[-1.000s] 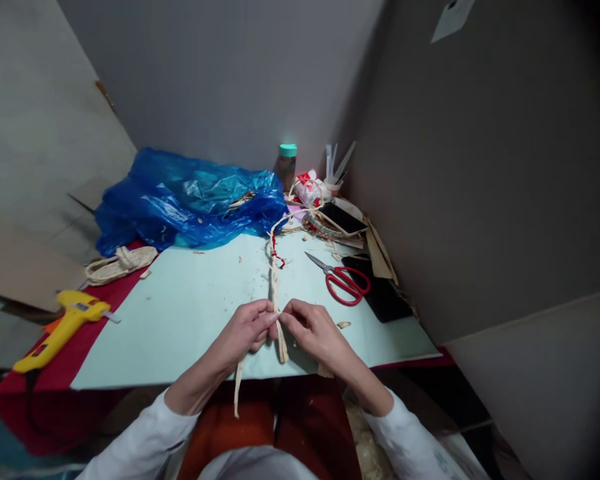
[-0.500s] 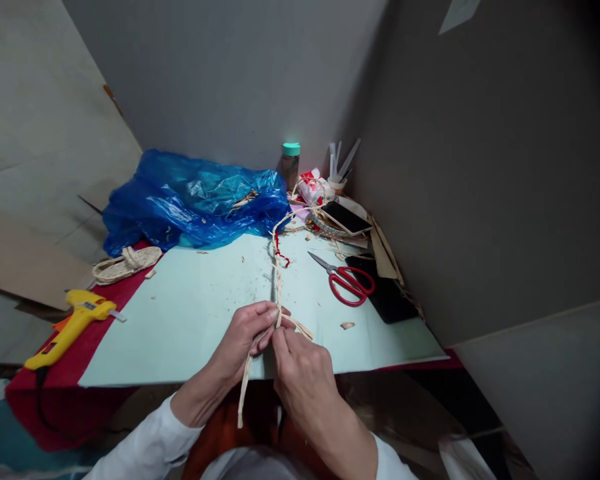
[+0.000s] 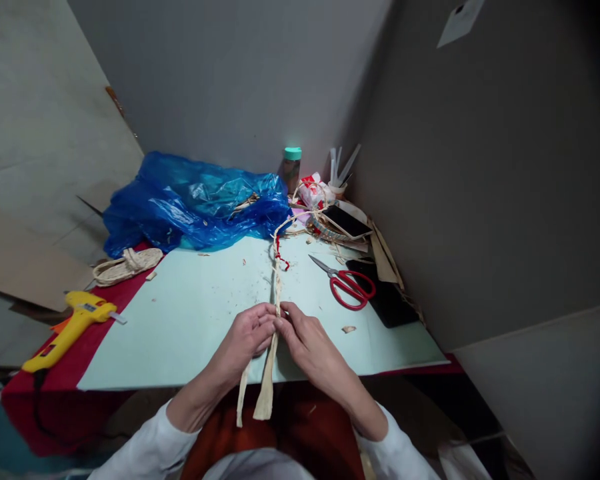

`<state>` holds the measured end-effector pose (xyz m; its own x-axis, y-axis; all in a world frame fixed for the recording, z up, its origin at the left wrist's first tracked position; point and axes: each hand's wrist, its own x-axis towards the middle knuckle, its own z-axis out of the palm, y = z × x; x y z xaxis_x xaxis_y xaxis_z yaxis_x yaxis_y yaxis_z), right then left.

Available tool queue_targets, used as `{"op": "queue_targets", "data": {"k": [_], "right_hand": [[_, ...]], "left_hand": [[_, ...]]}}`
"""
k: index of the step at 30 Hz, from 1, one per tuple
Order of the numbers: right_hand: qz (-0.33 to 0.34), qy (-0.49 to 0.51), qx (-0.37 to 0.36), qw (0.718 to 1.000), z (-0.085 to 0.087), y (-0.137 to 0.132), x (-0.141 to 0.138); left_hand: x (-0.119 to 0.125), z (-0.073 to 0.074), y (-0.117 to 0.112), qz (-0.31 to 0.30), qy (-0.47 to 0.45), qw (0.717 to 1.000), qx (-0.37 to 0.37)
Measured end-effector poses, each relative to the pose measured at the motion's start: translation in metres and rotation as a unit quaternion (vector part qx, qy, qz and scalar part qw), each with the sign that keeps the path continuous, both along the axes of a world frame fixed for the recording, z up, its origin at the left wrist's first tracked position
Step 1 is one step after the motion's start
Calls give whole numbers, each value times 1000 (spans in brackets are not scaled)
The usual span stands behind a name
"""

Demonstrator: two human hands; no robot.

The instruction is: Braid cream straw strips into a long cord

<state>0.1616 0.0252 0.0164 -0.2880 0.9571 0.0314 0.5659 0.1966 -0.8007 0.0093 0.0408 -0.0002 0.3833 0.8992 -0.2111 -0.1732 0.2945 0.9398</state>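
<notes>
A pale plaited straw cord (image 3: 278, 288) runs from the clutter at the back of the table toward me. At its near end my left hand (image 3: 250, 333) pinches the strands from the left. My right hand (image 3: 305, 339) grips the same spot from the right, thumb and fingers closed on the straw. Two loose ends hang below the hands: a narrow strand (image 3: 241, 397) on the left and a wider, flattened strand (image 3: 265, 393) in the middle. Red thread (image 3: 281, 259) lies against the cord farther up. The exact crossing of the strands is hidden by my fingers.
Red-handled scissors (image 3: 347, 287) and a dark flat panel (image 3: 390, 300) lie to the right. A yellow glue gun (image 3: 73, 328) and a small woven slipper (image 3: 127, 265) rest at the left edge. A blue plastic bag (image 3: 195, 200), a jar (image 3: 291, 167) and a phone (image 3: 345, 221) are behind.
My right hand has turned and opened out from a tight fist to a pinch beside my left. The wide strand now hangs down between the hands; a strand no longer sticks out right.
</notes>
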Motion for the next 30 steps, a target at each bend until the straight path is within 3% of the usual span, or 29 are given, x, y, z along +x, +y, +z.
{"op": "queue_targets", "data": {"k": [7,11,14,18,21,24,27,28,30], "right_hand": [[21,114,-25,993,-11,9,3],[4,154,-34,987,-10,9,2],[15,184,-40,982,-11,8,1],[29,283,-116,952,-13,8,3],[35,365,-204,908,-14,9,9],[35,409,-213,887,-16,7,13],[33,434,-188,881,-18,2,13],[39,436,-180,881,-18,1,13],[54,427,-164,888,-18,-2,12]], "left_hand": [[-5,16,-9,-2,112,993,36],[-13,36,-12,23,286,943,171],[-14,44,-19,32,342,914,217],[2,33,-39,57,300,916,259],[14,21,-53,17,296,909,294],[13,22,-52,19,307,895,322],[5,31,-34,113,290,909,276],[3,32,-26,114,265,928,236],[4,29,-9,43,173,973,148]]}}
